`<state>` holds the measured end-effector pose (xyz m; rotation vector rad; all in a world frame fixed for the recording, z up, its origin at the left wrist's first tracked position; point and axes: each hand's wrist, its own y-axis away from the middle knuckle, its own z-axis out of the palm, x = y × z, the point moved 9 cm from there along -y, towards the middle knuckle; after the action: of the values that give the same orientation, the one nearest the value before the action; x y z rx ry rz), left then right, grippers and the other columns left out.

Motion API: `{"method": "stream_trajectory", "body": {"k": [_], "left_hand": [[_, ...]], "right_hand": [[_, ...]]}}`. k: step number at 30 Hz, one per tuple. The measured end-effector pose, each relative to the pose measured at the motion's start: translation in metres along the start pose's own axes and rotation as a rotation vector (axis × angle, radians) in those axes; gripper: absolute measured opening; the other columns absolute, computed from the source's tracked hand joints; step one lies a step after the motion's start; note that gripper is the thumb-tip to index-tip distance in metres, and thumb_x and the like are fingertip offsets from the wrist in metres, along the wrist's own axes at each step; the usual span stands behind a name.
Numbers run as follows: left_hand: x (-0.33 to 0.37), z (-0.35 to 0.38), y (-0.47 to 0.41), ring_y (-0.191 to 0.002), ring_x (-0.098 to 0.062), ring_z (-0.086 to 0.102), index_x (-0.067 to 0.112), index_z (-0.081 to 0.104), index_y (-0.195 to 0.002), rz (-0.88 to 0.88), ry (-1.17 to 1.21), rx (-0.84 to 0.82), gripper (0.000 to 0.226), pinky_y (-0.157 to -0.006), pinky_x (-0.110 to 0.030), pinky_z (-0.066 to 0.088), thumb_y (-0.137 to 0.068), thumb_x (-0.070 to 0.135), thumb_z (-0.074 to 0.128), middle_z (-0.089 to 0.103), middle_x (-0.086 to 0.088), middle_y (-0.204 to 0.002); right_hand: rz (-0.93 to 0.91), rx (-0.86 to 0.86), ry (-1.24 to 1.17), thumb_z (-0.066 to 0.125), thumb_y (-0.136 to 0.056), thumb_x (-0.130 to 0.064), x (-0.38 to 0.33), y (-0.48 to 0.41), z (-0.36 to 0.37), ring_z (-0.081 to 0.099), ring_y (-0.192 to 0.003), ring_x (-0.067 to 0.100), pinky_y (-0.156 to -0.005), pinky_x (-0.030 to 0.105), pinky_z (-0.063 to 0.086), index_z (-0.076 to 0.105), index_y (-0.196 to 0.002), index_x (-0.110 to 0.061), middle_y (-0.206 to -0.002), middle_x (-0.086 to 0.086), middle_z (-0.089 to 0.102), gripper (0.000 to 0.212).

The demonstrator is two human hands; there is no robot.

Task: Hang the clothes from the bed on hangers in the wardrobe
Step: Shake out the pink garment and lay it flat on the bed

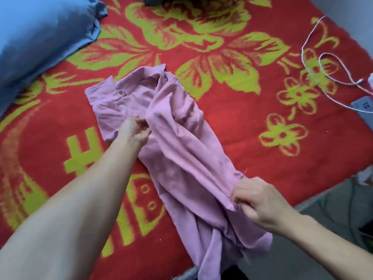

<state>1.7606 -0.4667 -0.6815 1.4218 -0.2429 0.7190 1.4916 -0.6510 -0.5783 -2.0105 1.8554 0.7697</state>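
Both hands are already on the pink shirt (pixel 177 150), which lies rumpled on the bed (pixel 252 122) with its long axis running from the collar, far left, to the hem at the near edge. The left hand (pixel 137 130) pinches fabric mid-chest, nearer the collar, while the right hand (pixel 260 201) has its fingers (pixel 239 199) curled round the hem end.

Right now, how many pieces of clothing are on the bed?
1: a pink shirt on the bed, the left hand pinching its middle, the right hand gripping its lower edge. A dark shape at the top edge might be another, too cropped to tell.
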Motion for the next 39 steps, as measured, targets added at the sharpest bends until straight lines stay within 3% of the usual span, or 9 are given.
{"method": "stream_trajectory", "body": {"k": [3,5,8,11,17,23,26,31,39], "left_hand": [[-0.026,-0.044,-0.003,-0.072,-0.025,0.062,0.004,0.057,-0.103,0.058,-0.353,0.217,0.021,-0.054,-0.035,0.056,-0.093,0.000,0.039,0.065,-0.011,-0.090],[-0.001,-0.039,0.009,-0.093,-0.032,0.062,0.008,0.061,-0.107,0.431,-0.798,0.367,0.025,-0.080,-0.035,0.051,-0.088,0.004,0.045,0.064,-0.017,-0.109],[0.000,0.028,0.065,-0.112,-0.036,0.051,0.005,0.064,-0.109,1.107,-1.215,0.061,0.028,-0.097,-0.033,0.034,-0.084,0.005,0.049,0.056,-0.022,-0.117],[-0.060,0.063,0.087,-0.130,-0.037,0.042,0.014,0.059,-0.124,1.428,-1.629,-0.259,0.037,-0.101,-0.043,0.038,-0.090,0.022,0.048,0.044,-0.021,-0.141],[-0.120,0.029,0.009,-0.148,-0.028,0.003,0.024,0.018,-0.152,0.942,-2.201,-0.378,0.064,-0.117,-0.048,0.011,-0.097,0.054,0.030,0.005,-0.013,-0.160],[-0.099,0.009,0.079,-0.134,-0.035,0.037,0.012,0.046,-0.137,1.147,-1.698,-0.123,0.056,-0.105,-0.047,0.034,-0.088,0.039,0.044,0.037,-0.020,-0.147],[-0.125,-0.056,0.111,-0.127,-0.037,0.041,0.008,0.051,-0.130,0.885,-1.356,0.101,0.050,-0.102,-0.045,0.037,-0.086,0.026,0.064,0.042,-0.019,-0.141],[-0.255,-0.124,0.174,-0.098,-0.029,0.055,0.020,0.059,-0.106,0.504,-1.466,0.108,0.038,-0.078,-0.042,0.048,-0.081,0.048,0.066,0.057,-0.005,-0.100],[-0.429,-0.093,0.255,-0.111,-0.021,0.058,0.027,0.052,-0.130,0.249,-1.394,-0.478,0.047,-0.096,-0.032,0.044,-0.085,0.018,0.042,0.059,0.001,-0.120]], "right_hand": [[0.022,-0.271,0.146,0.055,-0.063,-0.027,0.009,0.044,0.089,0.061,-0.077,0.011,-0.061,0.031,0.049,0.059,-0.066,-0.029,-0.081,-0.017,0.062,0.005],[0.029,-0.285,0.160,0.057,-0.065,-0.035,0.004,0.062,0.110,0.062,-0.089,0.007,-0.066,0.028,0.050,0.065,-0.069,-0.031,-0.094,-0.022,0.065,0.010],[0.049,0.030,0.107,0.065,-0.074,-0.030,-0.006,0.060,0.083,0.064,-0.097,0.013,-0.074,0.033,0.048,0.070,-0.082,-0.028,-0.102,-0.014,0.067,0.010],[0.136,0.156,0.264,0.063,-0.081,-0.027,0.008,0.055,0.080,0.053,-0.125,0.024,-0.087,0.039,0.046,0.066,-0.113,-0.022,-0.134,0.003,0.058,0.033],[0.238,-0.256,0.454,0.037,-0.078,-0.038,0.051,0.100,0.159,0.045,-0.134,0.023,-0.091,0.050,0.044,0.041,-0.140,-0.014,-0.149,0.010,0.043,0.067],[0.377,0.032,0.092,0.047,-0.087,-0.043,0.060,0.086,0.102,0.059,-0.116,0.022,-0.084,0.041,0.053,0.063,-0.115,-0.025,-0.128,-0.003,0.060,0.037],[0.614,0.210,0.041,0.057,-0.089,-0.027,0.096,0.091,0.058,0.060,-0.102,0.027,-0.083,0.041,0.050,0.065,-0.111,-0.019,-0.114,0.000,0.064,0.025],[0.585,0.001,0.007,0.056,-0.089,-0.040,0.097,0.078,0.078,0.063,-0.090,0.024,-0.071,0.036,0.049,0.062,-0.099,-0.029,-0.097,-0.007,0.063,0.017],[0.247,-0.640,0.099,0.045,-0.094,-0.031,0.082,0.169,0.165,0.058,-0.101,0.027,-0.078,0.036,0.043,0.062,-0.105,-0.023,-0.107,0.000,0.059,0.021]]}}
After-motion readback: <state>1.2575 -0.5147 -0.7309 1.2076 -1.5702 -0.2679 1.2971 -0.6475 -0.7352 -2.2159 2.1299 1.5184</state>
